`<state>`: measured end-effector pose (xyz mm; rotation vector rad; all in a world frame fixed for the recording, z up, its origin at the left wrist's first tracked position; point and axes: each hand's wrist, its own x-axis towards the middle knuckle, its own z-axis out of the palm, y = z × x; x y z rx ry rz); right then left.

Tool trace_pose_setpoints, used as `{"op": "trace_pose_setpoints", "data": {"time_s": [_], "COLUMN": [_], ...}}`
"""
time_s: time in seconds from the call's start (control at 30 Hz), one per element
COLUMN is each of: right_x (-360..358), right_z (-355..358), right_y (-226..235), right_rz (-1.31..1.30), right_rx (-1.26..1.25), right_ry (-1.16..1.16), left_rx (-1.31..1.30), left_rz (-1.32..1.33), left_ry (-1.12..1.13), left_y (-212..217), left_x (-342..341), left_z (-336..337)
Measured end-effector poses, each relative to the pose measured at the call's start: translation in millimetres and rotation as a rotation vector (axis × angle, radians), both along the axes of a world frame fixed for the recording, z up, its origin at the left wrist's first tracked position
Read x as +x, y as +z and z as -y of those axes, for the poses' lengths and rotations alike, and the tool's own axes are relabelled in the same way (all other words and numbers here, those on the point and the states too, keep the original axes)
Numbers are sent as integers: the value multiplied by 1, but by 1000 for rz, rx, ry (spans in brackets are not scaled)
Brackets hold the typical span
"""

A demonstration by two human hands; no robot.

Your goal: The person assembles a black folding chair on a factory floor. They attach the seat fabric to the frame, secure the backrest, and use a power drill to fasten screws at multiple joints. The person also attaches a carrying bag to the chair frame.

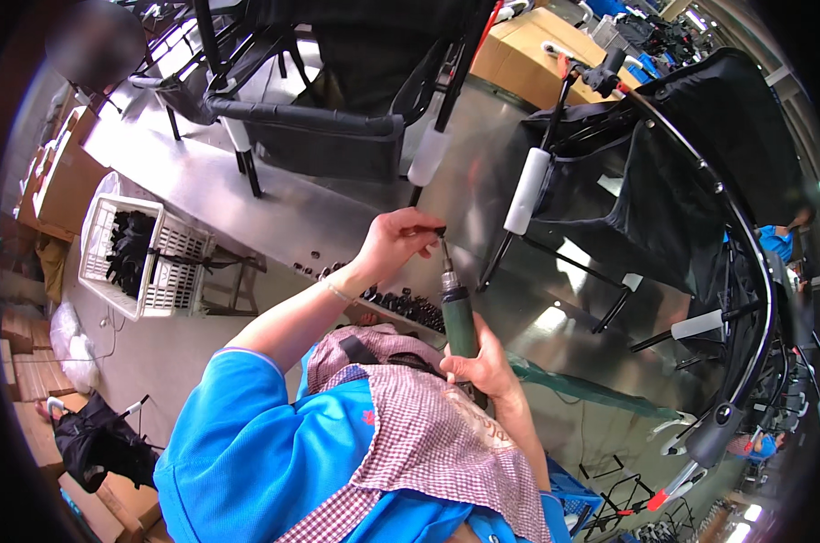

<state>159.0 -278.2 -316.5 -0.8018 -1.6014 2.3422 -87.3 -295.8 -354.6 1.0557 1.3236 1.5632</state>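
Hands are raised over a shiny metal table (319,217). The right hand (484,364) is wrapped tightly around the lower body of one green power screwdriver (458,319), which is held nearly upright, its long axis vertical and its bit pointing up. The left hand (396,237) is reached forward from a blue sleeve (247,434), its fingers pinched shut at the bit's tip; what is pinched is too small to tell. Small dark parts (401,301) are scattered just below. One white crate (143,255) is seen well apart at left.

Green screwdriver (458,319), blue sleeve (247,434), red-checked apron (428,434), white crate (138,258)
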Motion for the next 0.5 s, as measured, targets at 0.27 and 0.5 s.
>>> {"op": "trace_pose_setpoints", "data": {"time_s": [0.27, 0.5], "right_x": [20, 48], "right_z": [-1, 6], "right_y": [-13, -6], "right_rz": [-80, -16], "right_rx": [-43, -45], "right_ry": [-174, -345], "left_rx": [124, 300], "left_rz": [-297, -324], "left_ry": [-17, 259], "left_y": [30, 72], "left_x": [16, 36], "left_z": [-45, -218]}}
